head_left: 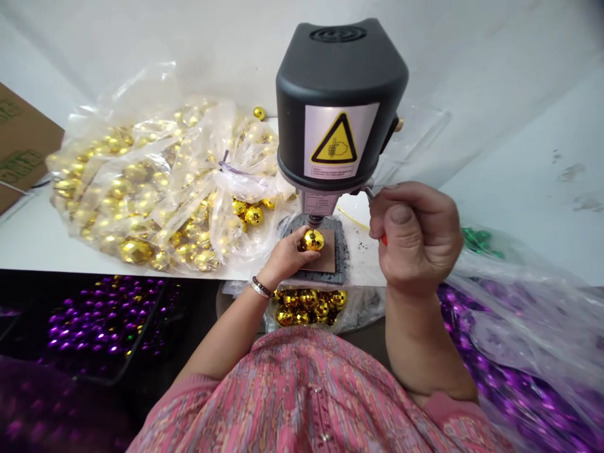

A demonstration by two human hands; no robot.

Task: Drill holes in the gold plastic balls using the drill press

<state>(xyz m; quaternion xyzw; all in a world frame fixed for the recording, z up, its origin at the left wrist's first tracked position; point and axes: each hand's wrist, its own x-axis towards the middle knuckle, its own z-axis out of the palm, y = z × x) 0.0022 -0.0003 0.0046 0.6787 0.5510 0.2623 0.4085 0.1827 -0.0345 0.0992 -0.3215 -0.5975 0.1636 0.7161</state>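
A shiny gold faceted ball [313, 240] is pinched between the thumb and fingers of my left hand [289, 255]. It sits over a brown board [327, 255] on the grey base [340, 277] of a bench drill press, right under the chuck [314, 221]. The dark drill head [342, 69] rises above, bearing a yellow warning label. To its right, my right hand [418, 236] is closed round the feed lever [370, 192]; a bit of red shows beneath the fingers, and most of the grip is hidden.
Large clear bags of gold balls [136, 195] fill the table's left side. More gold balls [309, 305] lie in a bag at my lap. Purple balls [106, 321] are low left, bagged purple ones [514, 384] low right. A cardboard box [26, 148] stands far left.
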